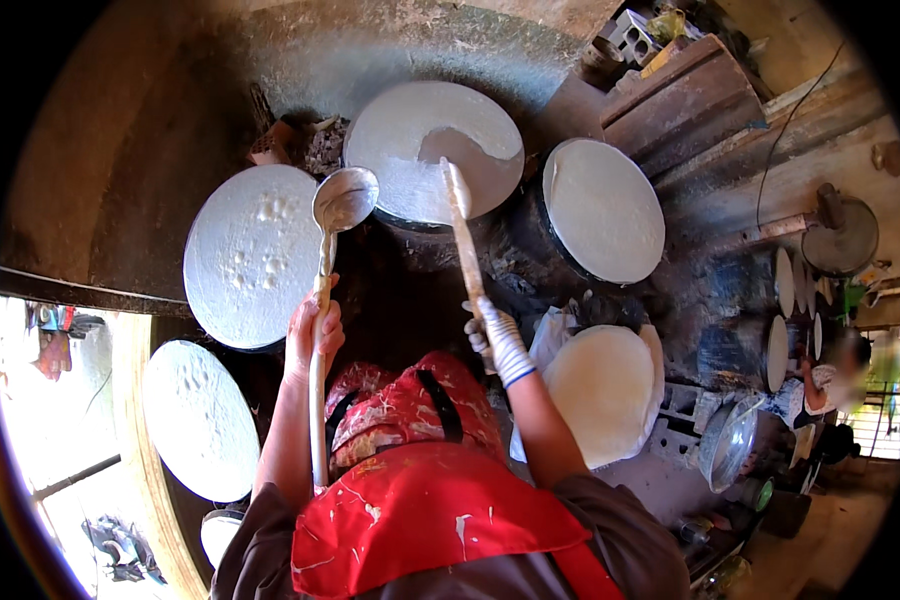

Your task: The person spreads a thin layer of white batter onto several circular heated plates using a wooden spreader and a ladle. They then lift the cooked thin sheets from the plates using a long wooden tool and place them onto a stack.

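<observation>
My left hand (311, 332), bare, is closed around the long pale handle of a metal ladle (347, 198). The ladle's bowl hangs between the left and far round griddles. A glove with a striped blue-and-white cuff covers my right hand (496, 340), which grips a wooden paddle (464, 245). The paddle's white-coated tip lies over the far griddle (400, 180), whose white layer has a greyer curved patch at the right. On the left griddle (245, 255) the white surface shows several bubbles or lumps.
Another white-topped round griddle (605, 210) stands at right, and one (200, 420) at lower left. Beside my right forearm lie round flat pale sheets (600, 395) on white cloth. Farther right are concrete blocks (682, 420), a clear basin (728, 445), several drums and another person (820, 390).
</observation>
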{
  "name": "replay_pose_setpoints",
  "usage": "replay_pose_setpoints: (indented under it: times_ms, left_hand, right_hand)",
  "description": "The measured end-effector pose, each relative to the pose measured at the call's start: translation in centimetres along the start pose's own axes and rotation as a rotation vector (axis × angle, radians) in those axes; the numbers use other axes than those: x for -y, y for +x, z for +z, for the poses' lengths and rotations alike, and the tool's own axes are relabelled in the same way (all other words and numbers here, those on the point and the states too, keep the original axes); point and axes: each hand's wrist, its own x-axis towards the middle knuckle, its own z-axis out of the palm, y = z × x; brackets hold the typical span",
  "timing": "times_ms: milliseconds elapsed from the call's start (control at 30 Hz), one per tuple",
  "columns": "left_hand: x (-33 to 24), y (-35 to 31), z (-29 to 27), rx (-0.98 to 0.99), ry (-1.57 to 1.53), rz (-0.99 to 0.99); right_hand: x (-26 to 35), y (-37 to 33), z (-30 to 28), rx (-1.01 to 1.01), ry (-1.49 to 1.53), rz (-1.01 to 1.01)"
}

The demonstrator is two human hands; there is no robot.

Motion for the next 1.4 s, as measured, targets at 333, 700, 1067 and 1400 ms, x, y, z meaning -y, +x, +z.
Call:
replay_pose_setpoints:
  times_ms: [333,700,1067,1400]
  left_hand:
    - [3.8,1.4,3.1,-0.052,-0.105,-0.001]
    - [7.2,0.9,4.0,-0.016,-0.297,0.002]
    - [8.9,1.1,7.2,-0.029,-0.312,0.028]
    - [10.0,1.4,8.0,-0.017,-0.315,0.003]
  right_hand:
    - [2.6,0.5,1.6,0.063,-0.413,-0.047]
    - [15.5,3.0,-9.9,-0.01,-0.573,-0.041]
    - [15.3,4.6,-12.6,0.008,-0.687,-0.172]
    - [17.2,4.5,-14.2,0.01,-0.802,-0.205]
